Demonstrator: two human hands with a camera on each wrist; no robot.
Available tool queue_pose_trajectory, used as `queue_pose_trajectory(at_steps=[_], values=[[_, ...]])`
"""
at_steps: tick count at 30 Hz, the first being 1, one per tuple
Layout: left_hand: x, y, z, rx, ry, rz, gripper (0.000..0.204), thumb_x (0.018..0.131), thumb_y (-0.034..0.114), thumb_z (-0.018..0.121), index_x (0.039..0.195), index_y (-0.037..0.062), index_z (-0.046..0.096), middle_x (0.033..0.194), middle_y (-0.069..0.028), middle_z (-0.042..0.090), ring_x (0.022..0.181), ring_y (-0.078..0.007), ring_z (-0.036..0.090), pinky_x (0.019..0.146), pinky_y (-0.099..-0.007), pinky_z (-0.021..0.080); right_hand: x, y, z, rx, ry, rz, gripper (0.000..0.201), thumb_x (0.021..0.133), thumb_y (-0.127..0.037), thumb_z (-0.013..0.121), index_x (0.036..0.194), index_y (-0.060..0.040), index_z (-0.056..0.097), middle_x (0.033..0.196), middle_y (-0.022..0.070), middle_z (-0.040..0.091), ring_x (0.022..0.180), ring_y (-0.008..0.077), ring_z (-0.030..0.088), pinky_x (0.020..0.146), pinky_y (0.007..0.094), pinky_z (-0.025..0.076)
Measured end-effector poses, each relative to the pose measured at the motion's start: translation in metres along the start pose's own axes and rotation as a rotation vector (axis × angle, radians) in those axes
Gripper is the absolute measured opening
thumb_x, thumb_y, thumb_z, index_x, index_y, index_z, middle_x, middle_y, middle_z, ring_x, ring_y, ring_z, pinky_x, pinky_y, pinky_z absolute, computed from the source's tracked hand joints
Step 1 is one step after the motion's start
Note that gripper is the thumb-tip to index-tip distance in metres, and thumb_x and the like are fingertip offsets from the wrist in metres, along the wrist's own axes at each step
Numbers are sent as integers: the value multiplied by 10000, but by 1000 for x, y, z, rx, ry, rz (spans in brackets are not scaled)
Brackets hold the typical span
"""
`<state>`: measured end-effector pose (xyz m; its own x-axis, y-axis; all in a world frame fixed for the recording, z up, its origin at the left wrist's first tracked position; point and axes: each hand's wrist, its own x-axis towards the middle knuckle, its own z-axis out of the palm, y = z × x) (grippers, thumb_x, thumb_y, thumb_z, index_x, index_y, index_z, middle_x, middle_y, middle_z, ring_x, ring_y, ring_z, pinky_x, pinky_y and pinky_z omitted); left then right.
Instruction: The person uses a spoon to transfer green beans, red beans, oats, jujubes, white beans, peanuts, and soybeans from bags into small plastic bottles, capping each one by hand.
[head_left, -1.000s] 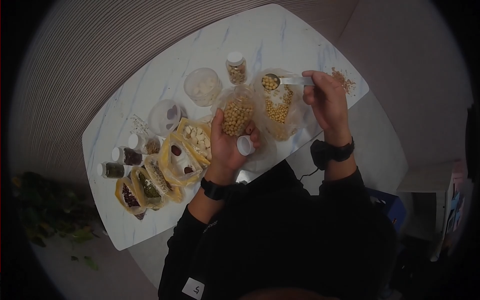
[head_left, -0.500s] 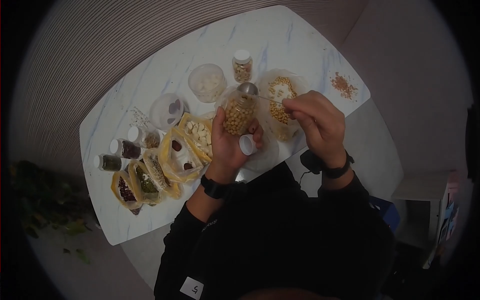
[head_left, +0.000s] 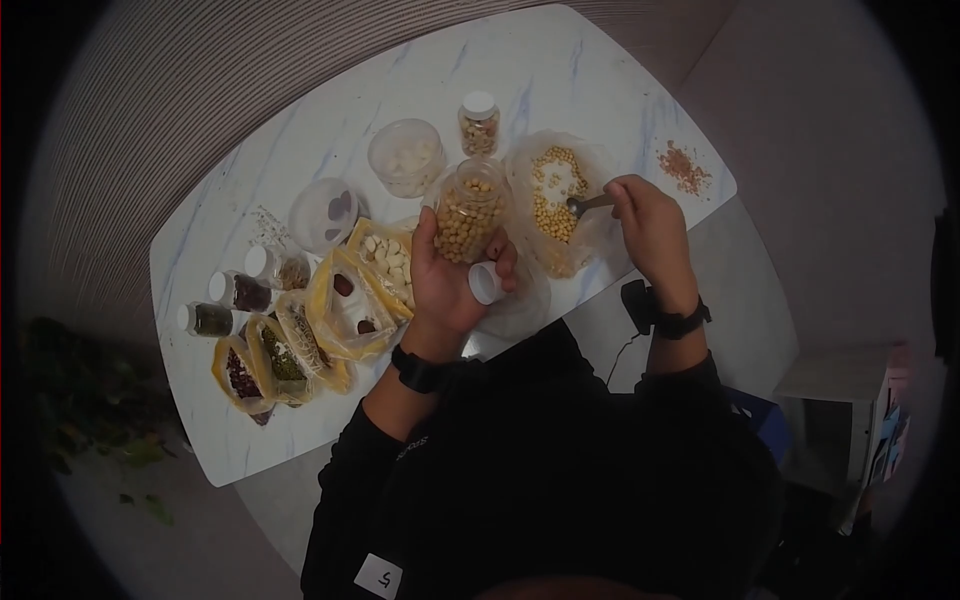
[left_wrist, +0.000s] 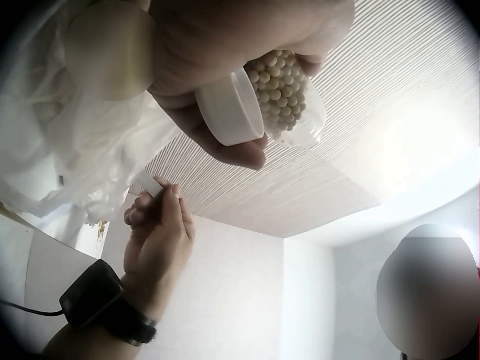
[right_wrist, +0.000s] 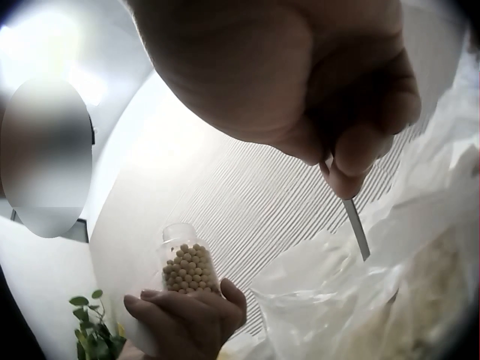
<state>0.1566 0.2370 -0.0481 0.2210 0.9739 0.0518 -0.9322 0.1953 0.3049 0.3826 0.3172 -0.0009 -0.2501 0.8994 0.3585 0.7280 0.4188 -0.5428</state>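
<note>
My left hand (head_left: 447, 293) grips an open clear jar (head_left: 470, 215) nearly full of round beige beans, and also holds a white cap (head_left: 487, 283) in its lower fingers. In the left wrist view the cap (left_wrist: 229, 109) sits beside the jar of beans (left_wrist: 280, 91). My right hand (head_left: 657, 235) pinches the handle of a metal spoon (head_left: 590, 203), whose bowl is at the beans in an open plastic bag (head_left: 549, 262). The right wrist view shows the handle (right_wrist: 358, 229) below the right hand (right_wrist: 330, 97); the plastic hides the bowl there.
A capped jar (head_left: 479, 128) and a round tub (head_left: 405, 160) stand beyond the left hand. Farther left are a second tub (head_left: 325, 217), several lidded jars (head_left: 240, 290) lying down and open yellow bags (head_left: 345, 345). Reddish crumbs (head_left: 684, 168) lie at the table's right corner.
The spoon went from above the bag to the jar's mouth, where it tipped, then came back down to the beans in the bag. The left hand keeps its grip on jar and cap.
</note>
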Motion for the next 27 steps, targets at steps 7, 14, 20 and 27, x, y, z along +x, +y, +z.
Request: queue_pose_trajectory(at_steps=[7,14,20,27], values=[[0,0,2,11,12,3,697,921,677,307,1176,54,490,835,-88,438,715,-209,457,568,-334,424,6,10,18,389,-281,247,283,1004,-261,487,969,-23,635,651,28,610,558,98,539,554,248,440],[0,0,2,9,23,5,697,919,679,309,1169,55,493,835,-87,439,709,-208,456,564,-333,422,9,31,32,869,-327,424,262,1006,-227,473,1019,-29,644,655,11,604,540,68,494,547,201,408],[0,0,0,-12,18,-5,693,925,673,305,1174,54,492,834,-88,438,708,-211,460,567,-338,429,12,46,18,982,-255,412,279,1004,-244,472,1061,-28,639,692,24,608,579,71,498,589,198,407],[2,-1,-4,9,72,-21,656,934,655,319,1182,76,506,814,-101,475,700,-232,499,565,-360,461,18,22,-4,1201,-76,223,314,1016,-245,463,1138,4,611,728,42,622,611,68,511,614,189,420]])
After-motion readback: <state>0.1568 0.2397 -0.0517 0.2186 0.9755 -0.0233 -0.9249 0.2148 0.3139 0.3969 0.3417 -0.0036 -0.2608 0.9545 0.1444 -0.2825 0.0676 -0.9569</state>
